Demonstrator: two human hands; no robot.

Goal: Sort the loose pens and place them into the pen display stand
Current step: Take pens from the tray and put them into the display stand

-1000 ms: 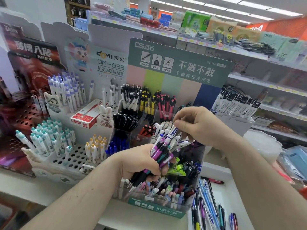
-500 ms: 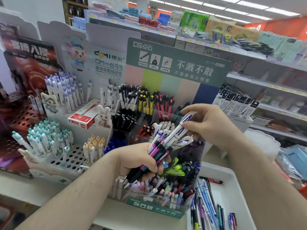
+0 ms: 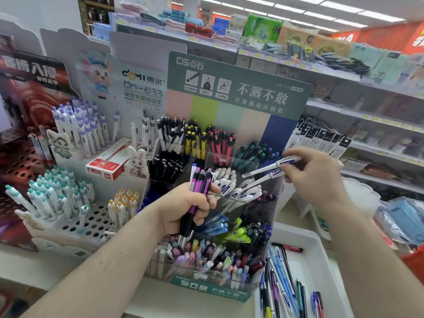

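At the centre of the frame we see the left hand [image 3: 187,208] wrapped in a fist around a bundle of purple pens [image 3: 199,187], their clicker ends pointing up and their dark tips poking out below the palm. To the right of centre, the right hand [image 3: 314,177] pinches two white-and-blue pens [image 3: 267,172] between thumb and fingertips; they slant down to the left, with their tips just above the compartment of matching white pens [image 3: 231,185] in the pen display stand [image 3: 238,292]. We see that clear, tiered stand filling the middle of the frame under a green header card [image 3: 238,88], with black, yellow and red pens in its top row and mixed pastel pens in its front bin. At lower right a white tray [image 3: 321,253] holds loose pens [image 3: 282,281] lying flat. At left a white pegboard stand [image 3: 91,223] carries teal-capped and yellow-capped pens standing upright.
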